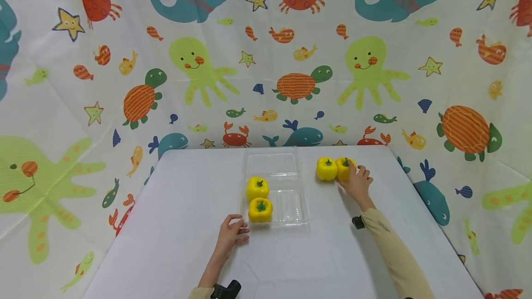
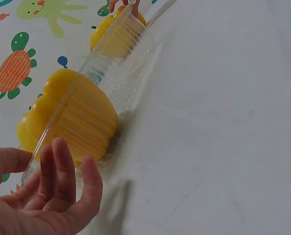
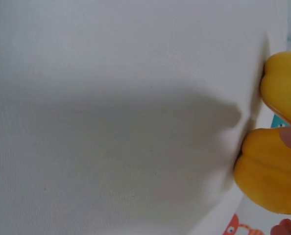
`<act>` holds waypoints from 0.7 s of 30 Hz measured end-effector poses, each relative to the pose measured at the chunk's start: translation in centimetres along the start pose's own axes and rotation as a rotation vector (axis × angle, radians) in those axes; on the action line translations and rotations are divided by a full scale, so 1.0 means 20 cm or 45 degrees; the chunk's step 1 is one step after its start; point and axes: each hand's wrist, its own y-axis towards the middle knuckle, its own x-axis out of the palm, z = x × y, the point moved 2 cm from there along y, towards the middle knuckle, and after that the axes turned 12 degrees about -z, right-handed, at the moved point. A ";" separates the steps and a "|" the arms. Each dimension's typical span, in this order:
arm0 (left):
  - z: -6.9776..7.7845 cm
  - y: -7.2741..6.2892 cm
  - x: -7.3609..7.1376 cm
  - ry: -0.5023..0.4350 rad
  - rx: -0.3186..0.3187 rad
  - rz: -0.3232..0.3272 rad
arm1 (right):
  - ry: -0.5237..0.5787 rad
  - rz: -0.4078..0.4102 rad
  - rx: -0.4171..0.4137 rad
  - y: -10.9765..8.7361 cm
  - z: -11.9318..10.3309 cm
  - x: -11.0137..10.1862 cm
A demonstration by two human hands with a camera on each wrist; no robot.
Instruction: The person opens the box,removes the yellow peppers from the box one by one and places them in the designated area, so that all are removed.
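Observation:
A clear plastic clamshell container (image 1: 291, 211) lies opened on the table, its lid half (image 1: 270, 163) at the back. Two yellow bell peppers, a rear one (image 1: 257, 189) and a front one (image 1: 260, 210), sit stems up along the base's left side. At the front left corner my left hand (image 1: 230, 236) pinches the rim (image 2: 62, 105) between thumb and finger, other fingers loosely bent. My right hand (image 1: 358, 183) grips a yellow bell pepper (image 1: 342, 168) resting on the table, right of the container. Another yellow bell pepper (image 1: 326, 169) stands against it on the left.
The white-covered table (image 1: 174, 216) ends at a patterned curtain (image 1: 257, 59) with sea animals, which hangs behind and at both sides. A black wrist camera (image 1: 226, 290) is strapped on the left wrist, and another (image 1: 358, 222) on the right.

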 end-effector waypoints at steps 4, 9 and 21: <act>0.00 0.00 0.00 0.007 0.003 -0.001 | 0.006 0.047 -0.023 -0.01 -0.01 0.00; 0.00 0.00 0.00 0.001 0.005 0.000 | 0.025 0.088 -0.063 -0.04 -0.02 -0.01; 0.00 0.00 0.00 0.006 -0.008 -0.010 | 0.025 0.159 -0.190 -0.15 -0.11 -0.02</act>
